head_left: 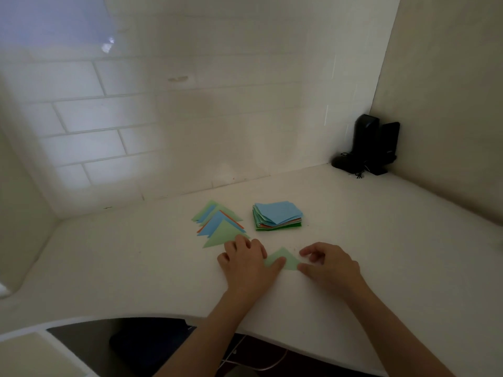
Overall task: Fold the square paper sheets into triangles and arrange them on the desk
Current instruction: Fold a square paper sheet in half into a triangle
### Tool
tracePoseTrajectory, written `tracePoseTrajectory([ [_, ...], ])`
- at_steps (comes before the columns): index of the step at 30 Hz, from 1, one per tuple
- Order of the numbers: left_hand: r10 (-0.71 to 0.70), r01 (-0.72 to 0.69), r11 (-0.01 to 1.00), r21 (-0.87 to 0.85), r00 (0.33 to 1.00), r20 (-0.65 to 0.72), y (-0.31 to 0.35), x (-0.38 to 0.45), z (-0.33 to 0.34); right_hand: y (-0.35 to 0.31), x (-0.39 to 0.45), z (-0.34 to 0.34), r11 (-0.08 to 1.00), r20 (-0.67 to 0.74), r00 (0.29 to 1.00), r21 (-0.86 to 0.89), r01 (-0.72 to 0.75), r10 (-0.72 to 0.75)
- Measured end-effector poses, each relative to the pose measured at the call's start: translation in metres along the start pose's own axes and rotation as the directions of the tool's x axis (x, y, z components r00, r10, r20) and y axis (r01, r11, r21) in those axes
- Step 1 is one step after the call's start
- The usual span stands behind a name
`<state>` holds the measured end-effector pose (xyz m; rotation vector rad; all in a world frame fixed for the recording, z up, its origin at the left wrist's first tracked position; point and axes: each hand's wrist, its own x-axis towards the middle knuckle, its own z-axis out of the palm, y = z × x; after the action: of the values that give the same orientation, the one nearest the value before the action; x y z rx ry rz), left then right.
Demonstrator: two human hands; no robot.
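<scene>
A pale green paper folded into a triangle (283, 257) lies flat on the white desk (136, 257), apex pointing away from me. My left hand (246, 263) rests palm down on its left corner, thumb pressing the paper. My right hand (328, 263) pinches its right corner with thumb and curled fingers. Behind my left hand, several folded triangles (220, 227) in green, blue and orange overlap in a row. A stack of square sheets (277, 215), blue on top, sits to their right.
Tiled wall runs behind the desk, a plain wall on the right. Black devices with a cord (370, 145) stand in the back right corner. The desk's curved front edge (163, 315) is near me, with dark space and a cable below.
</scene>
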<state>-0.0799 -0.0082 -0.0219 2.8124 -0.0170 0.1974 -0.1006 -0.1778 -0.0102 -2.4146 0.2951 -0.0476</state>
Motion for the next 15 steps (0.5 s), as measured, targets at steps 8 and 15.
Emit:
tracePoseTrajectory([
  [8, -0.008, 0.01, 0.997, -0.079, 1.0, 0.021, -0.004, 0.004, 0.0, -0.011, -0.001, 0.011, 0.993, -0.104, 0.995, -0.117, -0.022, 0.01],
  [15, 0.023, -0.014, 0.98, -0.201, 0.999, 0.04, -0.034, 0.007, -0.014, 0.005, 0.003, 0.0, 0.999, -0.025, 1.0, 0.033, 0.017, -0.017],
])
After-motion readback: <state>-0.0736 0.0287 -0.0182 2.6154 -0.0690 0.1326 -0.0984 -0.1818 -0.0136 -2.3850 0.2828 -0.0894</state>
